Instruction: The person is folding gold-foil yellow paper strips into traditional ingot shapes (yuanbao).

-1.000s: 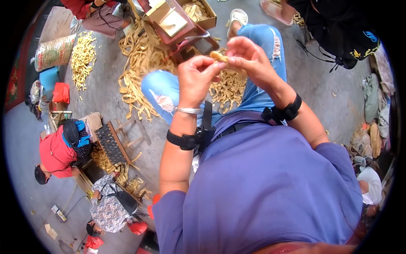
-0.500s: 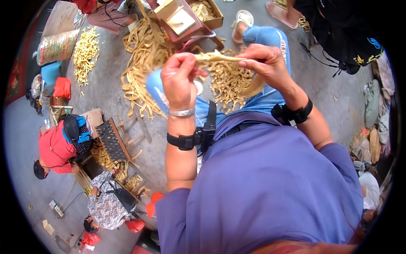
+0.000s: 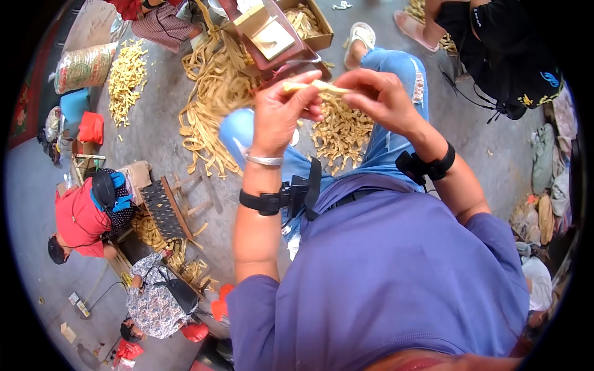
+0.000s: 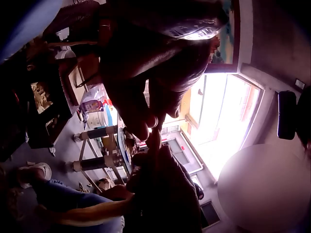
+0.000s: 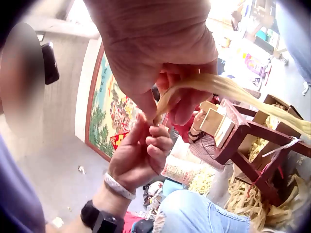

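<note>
l hand (image 3: 276, 117) & r hand (image 3: 385, 102) are up over the knees, both on one tan strip (image 3: 331, 88), prob. bean-curd skin tho can't be sure. l thumb & fingers pinch one end; r thumb & fingertips pinch it just beside, so the hands nearly meet there. r wrist view: the strip's long tail runs across the r fingers & off, loose. l wrist view's too dark to add finger detail.

strip is in the air, not on the floor (image 3: 458, 130); below it, btwn the knees, is a pile of short knotted-looking pcs (image 3: 340, 139). heap of long strips (image 3: 213, 93) lies on the floor beside the maroon stool (image 3: 278, 57). small wooden box (image 3: 250, 25) sits at an edge of the stool top; carton (image 3: 320, 42) w/ more tan pcs stands just past the stool.

step in hand, i'd judge: twisting or knotting the strip's end; can't tell if a loop is made yet. next move prob. calls for a steady l pinch while r fingers bring the tail round & thru, then a gentle, even pull to snug it. too hard a tug might tear it.
</note>
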A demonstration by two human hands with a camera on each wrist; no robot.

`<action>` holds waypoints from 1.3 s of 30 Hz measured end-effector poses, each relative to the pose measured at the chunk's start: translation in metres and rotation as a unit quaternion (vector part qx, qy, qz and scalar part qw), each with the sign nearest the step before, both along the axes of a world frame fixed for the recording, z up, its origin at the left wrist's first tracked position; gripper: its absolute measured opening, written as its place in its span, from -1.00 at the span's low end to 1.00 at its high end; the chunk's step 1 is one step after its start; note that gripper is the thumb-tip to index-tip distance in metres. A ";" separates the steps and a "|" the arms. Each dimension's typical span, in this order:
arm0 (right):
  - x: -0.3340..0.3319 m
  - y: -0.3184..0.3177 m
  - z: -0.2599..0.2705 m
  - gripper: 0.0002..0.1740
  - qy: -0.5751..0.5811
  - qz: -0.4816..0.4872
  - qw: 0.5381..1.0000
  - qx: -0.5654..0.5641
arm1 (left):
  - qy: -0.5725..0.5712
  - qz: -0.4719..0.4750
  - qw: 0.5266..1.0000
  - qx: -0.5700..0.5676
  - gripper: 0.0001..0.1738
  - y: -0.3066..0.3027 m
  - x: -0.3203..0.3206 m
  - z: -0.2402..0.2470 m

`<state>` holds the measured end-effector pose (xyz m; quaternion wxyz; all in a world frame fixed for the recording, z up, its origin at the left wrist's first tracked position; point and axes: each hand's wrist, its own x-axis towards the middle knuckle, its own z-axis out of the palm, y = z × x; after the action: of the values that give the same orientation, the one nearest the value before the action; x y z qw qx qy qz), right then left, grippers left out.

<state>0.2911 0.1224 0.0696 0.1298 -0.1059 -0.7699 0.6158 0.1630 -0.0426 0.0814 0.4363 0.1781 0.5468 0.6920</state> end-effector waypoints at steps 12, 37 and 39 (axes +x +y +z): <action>-0.035 -0.001 -0.011 -0.82 0.069 0.048 0.967 0.240 | -0.166 -0.001 0.985 -0.049 -0.56 0.005 -0.020 -0.022; -0.093 0.033 0.009 -0.61 -0.044 0.252 0.966 0.019 | 0.443 -0.155 0.876 -0.110 -0.77 0.013 -0.071 0.020; -0.093 0.039 0.011 -0.62 -0.049 0.260 0.964 0.043 | 0.414 -0.162 0.888 -0.118 -0.86 0.009 -0.070 0.012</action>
<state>0.1976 0.1612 0.0803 -0.0680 0.0733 -0.8019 0.5890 0.0927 -0.0332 0.0934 0.2937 0.4816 0.7193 0.4054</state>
